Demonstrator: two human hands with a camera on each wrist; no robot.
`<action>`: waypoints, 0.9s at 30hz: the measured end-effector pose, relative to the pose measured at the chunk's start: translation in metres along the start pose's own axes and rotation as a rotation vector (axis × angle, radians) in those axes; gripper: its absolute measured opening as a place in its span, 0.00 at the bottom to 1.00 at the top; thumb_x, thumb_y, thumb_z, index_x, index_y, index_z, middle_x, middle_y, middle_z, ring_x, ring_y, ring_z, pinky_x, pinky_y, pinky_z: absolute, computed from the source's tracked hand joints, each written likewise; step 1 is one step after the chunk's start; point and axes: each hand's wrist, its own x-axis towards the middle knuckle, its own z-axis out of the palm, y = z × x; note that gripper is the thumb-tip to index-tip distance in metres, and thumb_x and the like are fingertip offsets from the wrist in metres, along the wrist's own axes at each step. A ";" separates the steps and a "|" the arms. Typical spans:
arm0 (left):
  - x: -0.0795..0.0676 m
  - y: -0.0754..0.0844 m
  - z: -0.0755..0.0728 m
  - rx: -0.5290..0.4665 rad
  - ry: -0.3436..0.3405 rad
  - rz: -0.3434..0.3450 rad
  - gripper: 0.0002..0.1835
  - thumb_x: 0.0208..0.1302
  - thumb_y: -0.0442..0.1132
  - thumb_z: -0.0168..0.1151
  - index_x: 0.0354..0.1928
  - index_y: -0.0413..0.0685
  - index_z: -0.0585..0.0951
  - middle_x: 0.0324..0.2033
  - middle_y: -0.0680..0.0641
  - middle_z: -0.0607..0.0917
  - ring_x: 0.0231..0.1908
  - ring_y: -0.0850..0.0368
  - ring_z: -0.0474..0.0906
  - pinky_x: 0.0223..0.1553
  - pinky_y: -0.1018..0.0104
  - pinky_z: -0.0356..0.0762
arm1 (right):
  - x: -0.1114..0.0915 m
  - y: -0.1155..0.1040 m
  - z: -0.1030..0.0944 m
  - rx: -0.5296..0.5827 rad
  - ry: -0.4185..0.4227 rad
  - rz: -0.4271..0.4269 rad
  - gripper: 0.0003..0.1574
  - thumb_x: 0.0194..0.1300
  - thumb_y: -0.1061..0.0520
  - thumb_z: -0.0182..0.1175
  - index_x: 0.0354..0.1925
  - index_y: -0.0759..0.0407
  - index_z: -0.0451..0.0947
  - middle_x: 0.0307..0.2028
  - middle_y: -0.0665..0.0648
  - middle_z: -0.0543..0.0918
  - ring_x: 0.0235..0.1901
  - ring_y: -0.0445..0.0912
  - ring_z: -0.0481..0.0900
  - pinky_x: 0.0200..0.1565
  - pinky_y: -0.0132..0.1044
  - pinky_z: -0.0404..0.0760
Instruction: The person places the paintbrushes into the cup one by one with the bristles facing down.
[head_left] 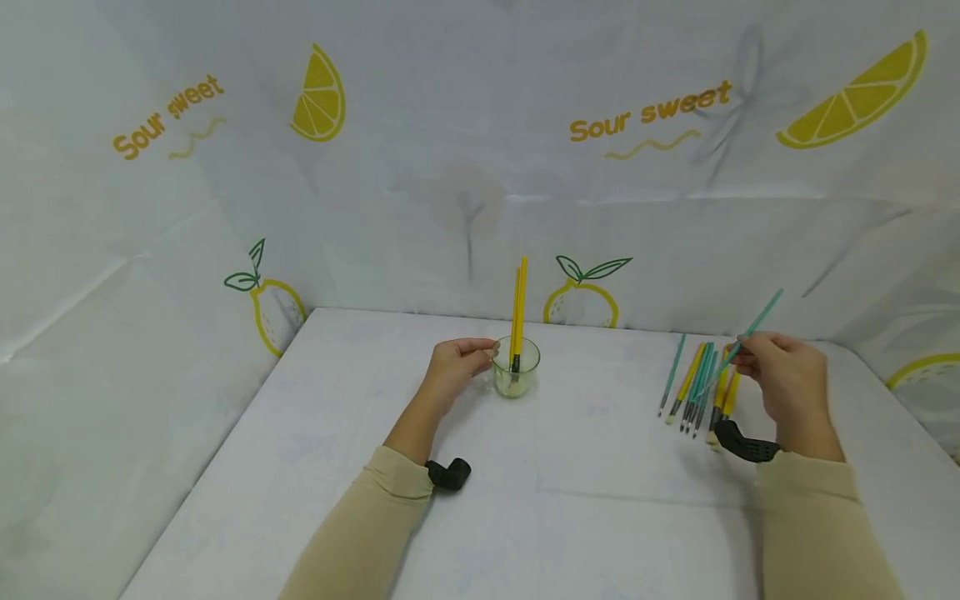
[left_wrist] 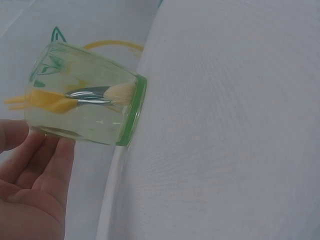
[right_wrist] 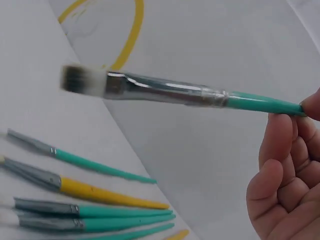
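My left hand [head_left: 453,371] holds the rim of a clear, green-tinted glass cup [left_wrist: 95,127] with thumb and fingers. The cup stands upright on the table, and two yellow paintbrushes [head_left: 522,304] lean in it with bristles down. Raised over the right part of the table, my right hand [head_left: 793,383] pinches a teal paintbrush [right_wrist: 255,103] by its handle. Its flat bristles, dark at the tip and pale behind, point left in the right wrist view, past a silvery ferrule. Below this brush lie several teal and yellow paintbrushes [head_left: 678,382], side by side.
A white cloth covers the table [head_left: 592,542]. Behind it hangs a white backdrop [head_left: 420,225] with printed lemons and lettering. Each wrist wears a black camera mount, the left mount [head_left: 450,475] close above the table.
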 end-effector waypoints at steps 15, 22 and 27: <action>0.001 -0.001 0.003 -0.034 -0.006 0.014 0.12 0.64 0.32 0.63 0.48 0.36 0.85 0.50 0.42 0.86 0.46 0.55 0.83 0.50 0.66 0.84 | -0.026 -0.009 0.091 -0.054 -0.180 -0.218 0.05 0.66 0.62 0.62 0.38 0.63 0.84 0.31 0.50 0.89 0.30 0.40 0.85 0.33 0.26 0.85; 0.000 -0.002 0.001 -0.042 -0.004 0.031 0.12 0.65 0.32 0.62 0.48 0.35 0.85 0.50 0.42 0.86 0.46 0.56 0.84 0.50 0.66 0.84 | -0.036 -0.018 0.139 -0.058 -0.226 -0.289 0.12 0.62 0.61 0.67 0.39 0.72 0.81 0.28 0.49 0.88 0.27 0.40 0.85 0.31 0.26 0.84; 0.000 -0.002 0.001 -0.031 0.004 0.031 0.12 0.65 0.32 0.62 0.48 0.36 0.85 0.49 0.43 0.86 0.46 0.56 0.84 0.50 0.66 0.84 | -0.040 -0.023 0.171 -0.187 -0.220 -0.349 0.16 0.62 0.55 0.68 0.40 0.68 0.83 0.28 0.43 0.87 0.28 0.39 0.85 0.32 0.28 0.84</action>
